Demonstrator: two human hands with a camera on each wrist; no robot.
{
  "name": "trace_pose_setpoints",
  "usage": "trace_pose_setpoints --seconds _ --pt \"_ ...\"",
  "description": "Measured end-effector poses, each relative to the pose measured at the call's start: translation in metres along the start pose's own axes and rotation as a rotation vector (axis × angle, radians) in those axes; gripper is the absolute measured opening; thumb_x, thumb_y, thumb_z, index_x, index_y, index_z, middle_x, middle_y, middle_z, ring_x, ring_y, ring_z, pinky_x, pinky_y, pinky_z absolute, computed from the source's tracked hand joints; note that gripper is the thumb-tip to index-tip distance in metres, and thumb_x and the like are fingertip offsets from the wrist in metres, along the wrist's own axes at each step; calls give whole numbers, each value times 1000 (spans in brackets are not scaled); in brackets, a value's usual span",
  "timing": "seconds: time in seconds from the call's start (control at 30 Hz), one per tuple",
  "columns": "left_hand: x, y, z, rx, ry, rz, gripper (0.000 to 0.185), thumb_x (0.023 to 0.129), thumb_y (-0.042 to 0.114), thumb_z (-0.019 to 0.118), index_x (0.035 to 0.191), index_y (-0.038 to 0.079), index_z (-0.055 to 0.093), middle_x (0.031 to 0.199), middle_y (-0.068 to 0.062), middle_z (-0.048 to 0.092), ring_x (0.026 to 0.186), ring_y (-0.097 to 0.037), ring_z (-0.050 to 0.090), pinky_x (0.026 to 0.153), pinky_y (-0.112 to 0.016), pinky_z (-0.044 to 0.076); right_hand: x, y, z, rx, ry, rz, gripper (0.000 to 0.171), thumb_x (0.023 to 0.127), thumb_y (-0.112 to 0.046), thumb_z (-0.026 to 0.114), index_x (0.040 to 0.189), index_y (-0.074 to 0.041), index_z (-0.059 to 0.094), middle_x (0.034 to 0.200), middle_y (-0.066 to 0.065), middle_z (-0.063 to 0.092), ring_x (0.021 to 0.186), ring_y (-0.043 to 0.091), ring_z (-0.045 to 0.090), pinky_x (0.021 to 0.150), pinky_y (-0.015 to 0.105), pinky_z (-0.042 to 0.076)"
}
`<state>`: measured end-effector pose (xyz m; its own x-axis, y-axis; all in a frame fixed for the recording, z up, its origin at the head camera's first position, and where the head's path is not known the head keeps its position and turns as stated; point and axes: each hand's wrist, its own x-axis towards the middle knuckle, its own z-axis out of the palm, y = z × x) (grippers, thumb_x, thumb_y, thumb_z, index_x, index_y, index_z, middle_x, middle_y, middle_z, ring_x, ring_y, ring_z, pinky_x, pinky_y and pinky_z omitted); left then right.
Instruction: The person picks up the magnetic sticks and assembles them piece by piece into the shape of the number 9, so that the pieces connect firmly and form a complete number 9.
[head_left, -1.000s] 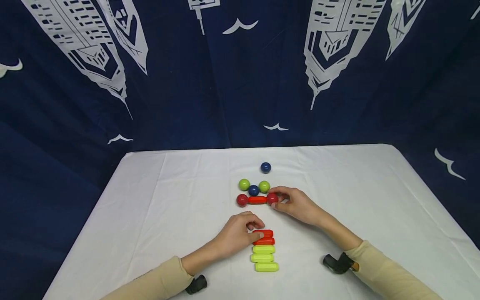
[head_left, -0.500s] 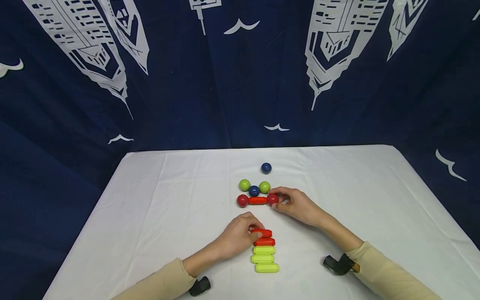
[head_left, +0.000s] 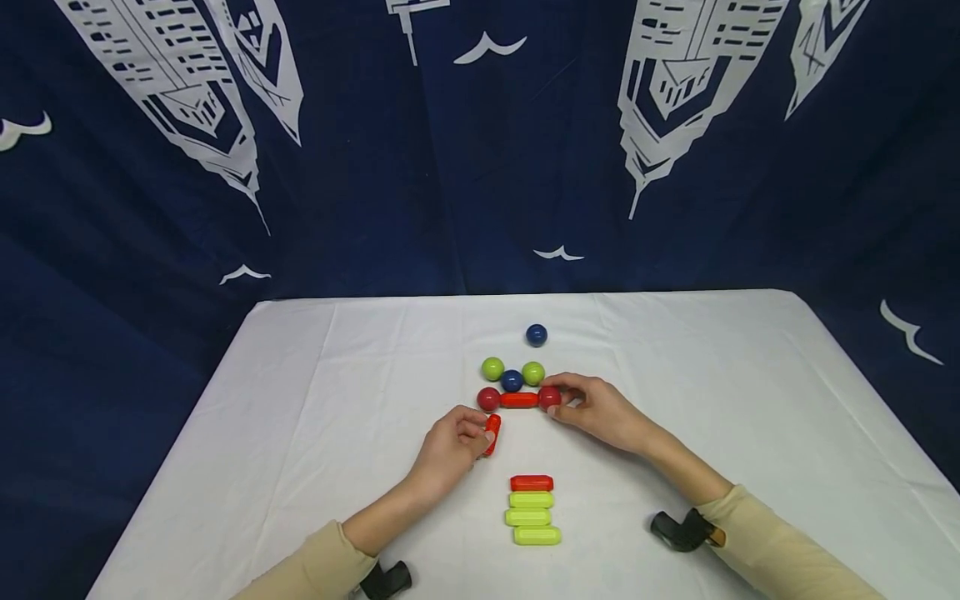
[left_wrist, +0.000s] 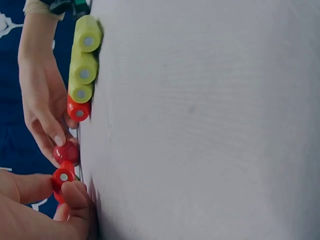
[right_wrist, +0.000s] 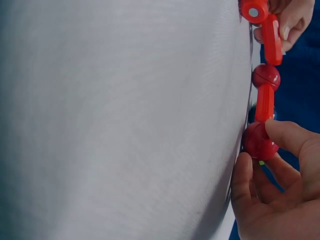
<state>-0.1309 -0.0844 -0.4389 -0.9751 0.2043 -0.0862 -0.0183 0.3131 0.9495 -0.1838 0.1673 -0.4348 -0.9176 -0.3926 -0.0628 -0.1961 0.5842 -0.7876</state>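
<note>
On the white table point(head_left: 315, 400) a red rod point(head_left: 519, 400) joins two red balls point(head_left: 488, 398). My right hand point(head_left: 592, 408) pinches the right red ball point(head_left: 549, 397), seen close in the right wrist view as ball point(right_wrist: 259, 141). My left hand point(head_left: 450, 442) pinches a second red rod point(head_left: 492, 433), held just below the left red ball; the left wrist view shows its end point(left_wrist: 63, 177). Behind the chain sit two green balls point(head_left: 492, 367) and a blue ball point(head_left: 512, 381).
A lone blue ball point(head_left: 536, 335) lies farther back. One red rod point(head_left: 532, 482) and three green rods point(head_left: 532, 517) lie stacked in a row near the front edge. A dark blue curtain with white prints hangs behind the table.
My left hand lifted one red rod off the row of rods and carried it up toward the left red ball. My right hand stayed on the right red ball.
</note>
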Motion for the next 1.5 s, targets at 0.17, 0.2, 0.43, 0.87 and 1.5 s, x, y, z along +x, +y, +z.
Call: trace_pose_setpoints --seconds 0.17,0.2,0.43,0.87,1.5 --pt "4 1 -1 -137 1 -68 27 93 1 61 116 -7 50 79 -9 64 61 -16 54 56 -24 47 0 2 0 1 3 -4 40 89 -11 72 128 -10 63 96 2 62 89 21 55 75 33 49" --pt "5 1 0 -149 1 -68 27 94 1 60 117 -8 49 79 -9 64 60 -15 54 57 -24 48 0 2 -1 0 3 -7 40 89 -11 72 128 -10 63 97 2 62 89 21 55 75 33 50" --pt "8 2 -1 -157 -5 -63 26 93 -1 61 116 -8 51 83 -10 61 63 -16 58 59 -25 51 -1 4 -4 -2 11 -19 39 89 -10 71 128 -9 63 97 1 62 90 20 55 76 32 50" --pt "43 3 -18 134 161 59 20 90 6 68 108 1 63 90 -5 58 78 -18 55 71 -28 46 0 7 -6 13 10 -26 38 90 -10 70 128 -10 63 96 1 62 89 21 55 76 31 50" --pt "91 4 -16 179 37 50 35 89 8 69 125 9 66 115 -7 66 84 -19 51 67 -27 40 -2 6 -6 10 16 -19 38 91 -12 70 128 -10 63 98 1 62 91 21 55 77 31 51"
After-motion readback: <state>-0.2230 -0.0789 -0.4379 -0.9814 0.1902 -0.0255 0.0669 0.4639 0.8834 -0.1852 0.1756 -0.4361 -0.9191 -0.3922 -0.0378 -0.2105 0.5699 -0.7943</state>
